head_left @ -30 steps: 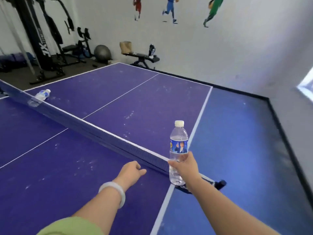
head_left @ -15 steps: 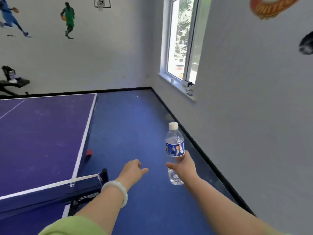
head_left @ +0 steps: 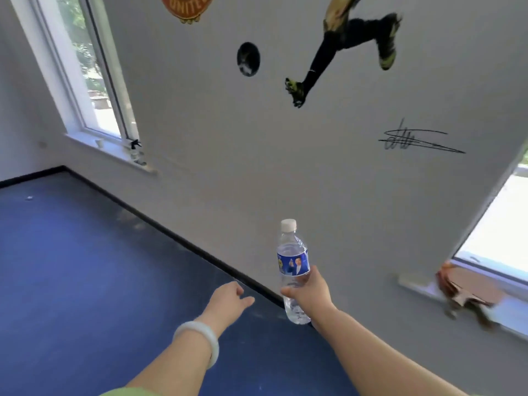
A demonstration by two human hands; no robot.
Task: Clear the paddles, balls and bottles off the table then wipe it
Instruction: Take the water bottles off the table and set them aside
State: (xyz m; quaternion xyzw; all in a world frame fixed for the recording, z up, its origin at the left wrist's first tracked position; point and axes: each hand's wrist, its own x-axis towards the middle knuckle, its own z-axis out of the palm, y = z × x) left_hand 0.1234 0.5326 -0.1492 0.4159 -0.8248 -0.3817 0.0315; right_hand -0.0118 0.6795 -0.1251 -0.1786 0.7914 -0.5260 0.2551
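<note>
The right hand (head_left: 312, 292) gripped the bottle (head_left: 293, 260) around its lower half, just under the blue label, thumb on the near side and fingers wrapped behind. This held the bottle upright with its white cap at 12 o'clock, a grip that probably suited carrying a bottle with water in it without slipping. It hung at about 5 o'clock in the view, above the blue floor (head_left: 85, 267) near the wall, touching no surface. The left hand (head_left: 225, 299) floated at the bottle's 9 o'clock, near but apart, fingers loosely curled and holding nothing, likely free for balance or the next pick-up. A pale bangle (head_left: 200, 342) sat on its wrist. At the bottle's 3 o'clock, well apart, a windowsill (head_left: 415, 284) carried blurred reddish shapes that looked like paddles (head_left: 463, 291). That suggested the sill was the drop-off spot and the bottle was headed there. The counter did not show, so how much remained on it could not be told.
</note>
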